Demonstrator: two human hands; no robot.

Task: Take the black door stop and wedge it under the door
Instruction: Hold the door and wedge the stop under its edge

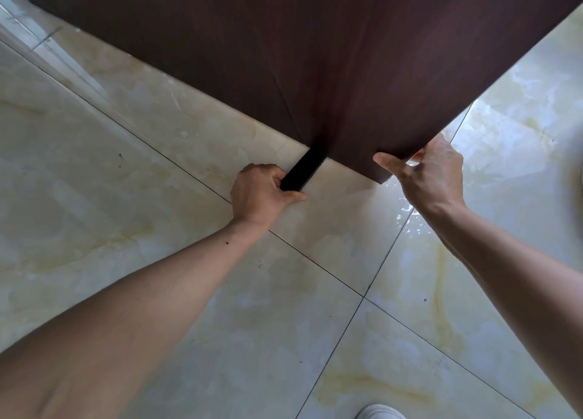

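Head view: my left hand (263, 191) grips the black wedge-shaped door stop (303, 170), tip under the dark brown wooden door (315, 65); my right hand (429, 172) clasps the door's corner.

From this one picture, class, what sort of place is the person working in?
Probably indoors, at a doorway in a home or similar building: a dark wooden door swings over glossy marble-look floor tiles, and the left hand pushes a black door stop under it.

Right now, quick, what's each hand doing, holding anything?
Left hand: closed on the black door stop, whose far end is under the door.
Right hand: gripping the door's bottom corner, thumb on the near face.
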